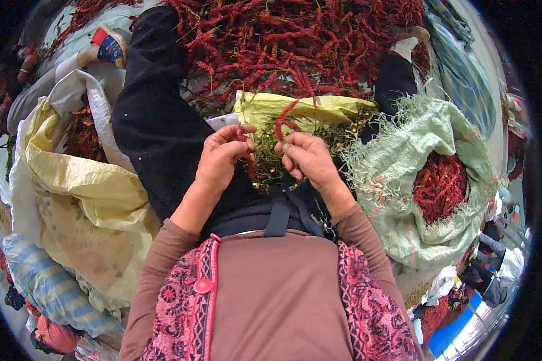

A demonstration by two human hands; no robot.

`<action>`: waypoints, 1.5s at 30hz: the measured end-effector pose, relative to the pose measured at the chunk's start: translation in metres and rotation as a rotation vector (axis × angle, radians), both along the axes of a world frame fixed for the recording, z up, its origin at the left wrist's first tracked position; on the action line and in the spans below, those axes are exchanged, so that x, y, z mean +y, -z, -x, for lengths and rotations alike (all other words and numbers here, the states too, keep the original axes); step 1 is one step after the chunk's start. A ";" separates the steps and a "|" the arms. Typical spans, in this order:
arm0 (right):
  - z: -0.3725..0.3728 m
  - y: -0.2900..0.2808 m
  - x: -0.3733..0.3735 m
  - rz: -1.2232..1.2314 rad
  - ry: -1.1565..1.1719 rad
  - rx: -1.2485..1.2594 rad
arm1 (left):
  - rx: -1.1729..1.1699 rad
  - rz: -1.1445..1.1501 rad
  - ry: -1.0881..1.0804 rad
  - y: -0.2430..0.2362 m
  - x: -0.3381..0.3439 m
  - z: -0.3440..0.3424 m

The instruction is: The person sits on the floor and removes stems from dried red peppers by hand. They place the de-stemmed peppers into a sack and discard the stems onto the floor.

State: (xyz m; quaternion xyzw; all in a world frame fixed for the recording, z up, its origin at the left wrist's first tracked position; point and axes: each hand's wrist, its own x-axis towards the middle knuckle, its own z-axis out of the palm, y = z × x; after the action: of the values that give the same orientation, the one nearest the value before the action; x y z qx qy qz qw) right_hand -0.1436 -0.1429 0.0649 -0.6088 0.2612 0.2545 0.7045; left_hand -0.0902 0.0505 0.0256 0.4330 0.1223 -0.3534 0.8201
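Observation:
My left hand [218, 157] pinches a dried red chili pepper [249, 163] between thumb and fingers, its end hanging below them. Close by on the right, my right hand [310, 159] holds another red chili [279, 125], curved and pointing up, with its fingertips closed on the lower end. Both hands are over a yellow sack [256, 111] spread between my legs. Green-brown stems and bits [271, 159] lie on the sack beneath my fingers. Just beyond it spreads a large heap of long dried red chilies [283, 45].
An open white and yellow sack [81, 192] with darker red-brown chilies [84, 135] stands at my left. To my right, a frayed pale green sack [397, 222] holds red chilies [441, 186]. A blue-striped sack [57, 289] lies at lower left. Another person's foot [109, 47] shows at upper left.

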 end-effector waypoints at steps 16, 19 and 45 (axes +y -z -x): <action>0.017 -0.014 0.025 0.077 -0.342 -0.473 | -0.076 -0.240 0.174 0.007 -0.012 0.013; 0.017 -0.024 0.031 0.215 -0.608 -0.679 | 0.032 -0.035 0.016 0.002 -0.008 0.006; -0.003 0.019 0.014 0.155 0.022 -0.401 | 0.055 -0.134 0.287 -0.012 -0.014 0.013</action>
State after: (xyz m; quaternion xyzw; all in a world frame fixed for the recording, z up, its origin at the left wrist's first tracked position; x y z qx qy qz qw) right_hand -0.1404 -0.1286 0.0459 -0.6968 0.1413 0.0995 0.6962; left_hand -0.1029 0.0366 0.0374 0.4900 0.1051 -0.4698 0.7268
